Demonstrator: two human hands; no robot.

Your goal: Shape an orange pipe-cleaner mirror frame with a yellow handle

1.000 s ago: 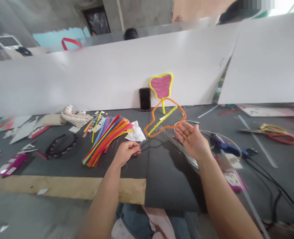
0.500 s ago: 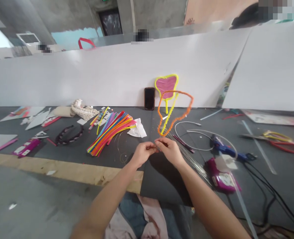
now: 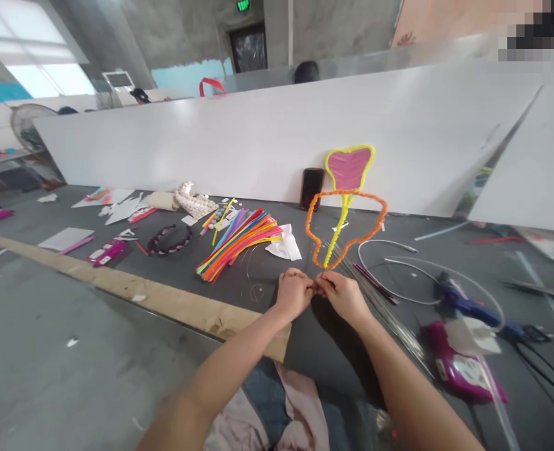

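Note:
An orange pipe-cleaner outline (image 3: 370,235), wide above and narrow below, stands upright over my hands. Up its middle runs a twisted yellow pipe cleaner (image 3: 336,237). My right hand (image 3: 343,297) pinches the thin wire end beneath the outline. Close against it, my left hand (image 3: 295,293) has its fingers closed at the same wire end; the exact grip is hidden. Behind the outline, a pink fan-shaped piece with a yellow fuzzy rim (image 3: 350,168) leans on the white board, beside a dark phone (image 3: 312,188).
Left of my hands lies a bundle of coloured pipe cleaners (image 3: 239,245), with a dark braided headband (image 3: 169,239) farther left. Thin metal wires (image 3: 399,326), a blue glue gun (image 3: 474,307) and a purple box (image 3: 464,369) lie to the right. A white board (image 3: 201,150) walls off the back.
The view has swung left, so the table things sit farther right. The orange outline has turned and shows broader and more evenly. Both hands remain together at its lower end.

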